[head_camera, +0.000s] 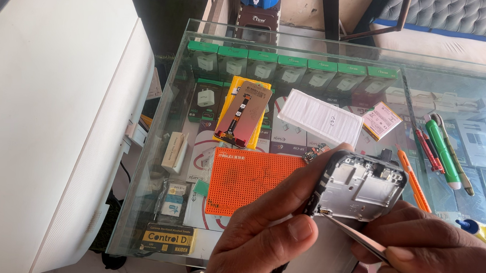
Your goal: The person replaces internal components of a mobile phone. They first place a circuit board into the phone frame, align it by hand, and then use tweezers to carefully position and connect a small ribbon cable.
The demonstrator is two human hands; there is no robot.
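Note:
My left hand (268, 225) grips an opened phone frame (357, 191) by its left edge, with the silver metal inner plate facing up. In my right hand (435, 249) are thin metal tweezers (360, 237). Their tip touches the lower left edge of the frame, just beside my left thumb. The lower part of the phone is hidden behind both hands. All of this is held above the front edge of a glass counter (203, 50).
On the glass lie an orange perforated mat (246, 179), a phone display panel (244, 114) on a yellow sheet, a white ribbed sheet (320, 117), a small battery (380, 120), and screwdrivers and pens (441, 151) at right. Boxed chargers (292, 72) show under the glass. A white appliance (59, 114) stands at left.

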